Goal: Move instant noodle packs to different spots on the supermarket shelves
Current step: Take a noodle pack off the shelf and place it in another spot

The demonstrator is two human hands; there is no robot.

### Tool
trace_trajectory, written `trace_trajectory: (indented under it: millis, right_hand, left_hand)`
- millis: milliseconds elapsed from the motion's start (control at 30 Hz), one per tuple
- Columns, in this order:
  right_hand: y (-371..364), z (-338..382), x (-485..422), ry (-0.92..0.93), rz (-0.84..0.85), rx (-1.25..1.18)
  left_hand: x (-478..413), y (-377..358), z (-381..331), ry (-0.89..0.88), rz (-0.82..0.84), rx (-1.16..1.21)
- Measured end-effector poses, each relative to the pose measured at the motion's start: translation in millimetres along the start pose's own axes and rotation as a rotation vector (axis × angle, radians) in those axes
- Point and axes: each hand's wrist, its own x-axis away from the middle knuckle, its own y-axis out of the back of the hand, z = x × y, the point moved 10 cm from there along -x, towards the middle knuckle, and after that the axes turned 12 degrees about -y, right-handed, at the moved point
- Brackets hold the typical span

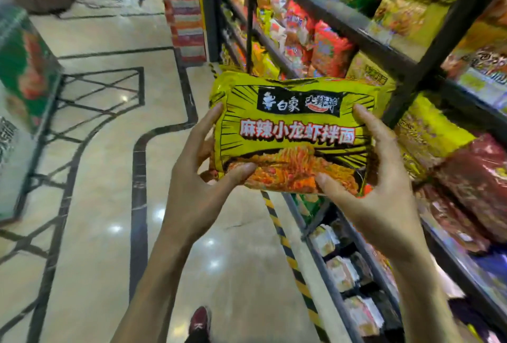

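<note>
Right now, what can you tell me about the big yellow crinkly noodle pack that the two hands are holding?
The big yellow noodle pack is shiny, crinkled plastic, puffy. It has black burst lines, a black label at the top, red-and-white Chinese letters across the middle and orange-red noodles pictured below. It faces the camera, nearly level, in the air beside the stocked metal shelves. The left hand grips its left end, the right hand its right end, thumbs on the front.

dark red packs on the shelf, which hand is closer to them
Right. The right hand, gripping the yellow plastic noodle pack's right end, is just left of the dark red glossy packs; the left hand holds the pack's other end, farther away.
</note>
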Motion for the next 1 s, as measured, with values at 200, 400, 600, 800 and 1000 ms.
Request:
trace_trajectory:
  millis: [200,400,600,800,1000]
  right_hand:
    - [-115.6,10.3,-35.6,-0.089,0.062,-0.059]
    - [-210.2,7.3,-73.6,-0.125,0.101,-0.125]
    - [-269.2,2.1,-130.5,-0.122,0.129,-0.131]
    - [-302.1,0.8,-208.0,-0.106,0.092,0.009]
    - [-323.0,-5.4,-315.5,-0.135,0.019,0.057]
  left_hand:
    - [-41.1,86.2,61.9,0.078,0.087,-0.023]
    - [-75.0,159.4,114.5,0.089,0.103,-0.089]
    - [-120.8,199.4,164.2,0.113,0.081,-0.117]
    - [-186.8,205.1,224.6,0.121,0.088,-0.114]
    - [-295.9,193.7,284.5,0.088,0.114,-0.073]
